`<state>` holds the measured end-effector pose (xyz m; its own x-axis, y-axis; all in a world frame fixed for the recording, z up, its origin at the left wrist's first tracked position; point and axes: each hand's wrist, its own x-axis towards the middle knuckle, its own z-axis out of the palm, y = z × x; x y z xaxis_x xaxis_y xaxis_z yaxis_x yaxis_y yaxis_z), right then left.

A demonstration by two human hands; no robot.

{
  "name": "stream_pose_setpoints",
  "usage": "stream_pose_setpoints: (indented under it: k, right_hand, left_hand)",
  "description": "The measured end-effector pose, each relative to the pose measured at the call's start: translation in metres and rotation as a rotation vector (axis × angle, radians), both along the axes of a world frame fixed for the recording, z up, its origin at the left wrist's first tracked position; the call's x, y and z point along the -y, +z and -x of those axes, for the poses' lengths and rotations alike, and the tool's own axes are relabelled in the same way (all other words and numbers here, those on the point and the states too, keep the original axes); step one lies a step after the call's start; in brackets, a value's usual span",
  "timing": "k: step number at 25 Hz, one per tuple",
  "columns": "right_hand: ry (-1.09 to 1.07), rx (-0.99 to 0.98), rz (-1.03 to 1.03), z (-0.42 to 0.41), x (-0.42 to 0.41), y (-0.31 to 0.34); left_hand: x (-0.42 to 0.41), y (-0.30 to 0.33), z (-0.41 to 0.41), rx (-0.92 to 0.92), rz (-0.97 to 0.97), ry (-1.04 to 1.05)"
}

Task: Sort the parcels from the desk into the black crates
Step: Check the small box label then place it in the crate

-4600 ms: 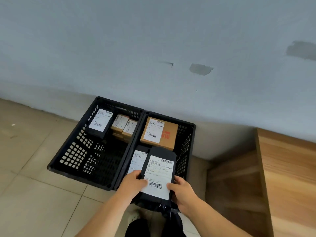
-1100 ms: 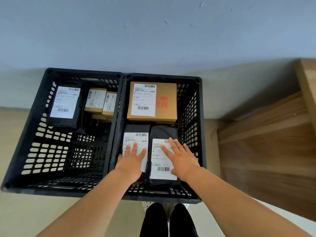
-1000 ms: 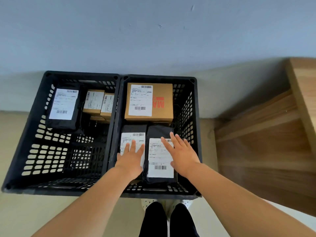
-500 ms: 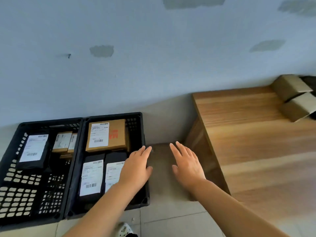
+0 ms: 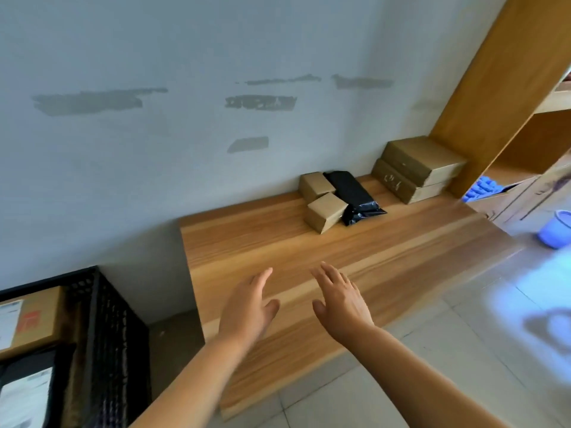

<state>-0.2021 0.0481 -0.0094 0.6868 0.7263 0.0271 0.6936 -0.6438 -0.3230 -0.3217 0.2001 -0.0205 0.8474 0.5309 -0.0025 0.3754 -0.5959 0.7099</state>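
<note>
Neither grip holds anything. The left hand (image 5: pixel 247 310) and the right hand (image 5: pixel 340 301) sit side by side at lower centre of the frame, palms down, fingers straight and loosely spread, thumbs turned toward each other with a gap between them. Both are seen over the near part of the wooden counter (image 5: pixel 386 251); whether they touch its surface cannot be told. The bare forearms run down to the bottom edge of the frame.

Further up the counter, against the wall (image 5: pixel 185 149), lie the parcels that remain. Right of centre are two small cardboard boxes (image 5: pixel 324 211), one behind the other, and a black poly bag (image 5: pixel 355 196) lies just beside them on the right, touching the nearer box. To the right of the bag, two larger cardboard boxes (image 5: pixel 417 171) are stacked one on the other, next to the upright side of a wooden shelf unit (image 5: pixel 494 88).

At lower left of the frame a black crate (image 5: pixel 108 350) stands on the floor beside the counter's end. Inside it show a cardboard box with a white label (image 5: pixel 27 322) and, nearer, a dark parcel with a white label (image 5: pixel 24 400).

At the right edge of the frame, on the tiled floor (image 5: pixel 432 366), stands a blurred blue cup (image 5: pixel 556 233), and some blue items (image 5: pixel 482 186) lie low in the shelf unit.
</note>
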Motion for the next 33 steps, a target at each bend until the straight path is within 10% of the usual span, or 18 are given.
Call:
stream_pose_setpoints:
  k: [14, 33]
  right_hand:
    - [-0.214, -0.100, 0.050, -0.177, 0.104, 0.017]
    - [0.166, -0.259, 0.193, -0.411, -0.047, -0.048]
  left_hand:
    - [0.060, -0.007, -0.196, 0.010, 0.250, 0.061]
    - [-0.023, -0.083, -0.376, -0.275, 0.440, 0.431]
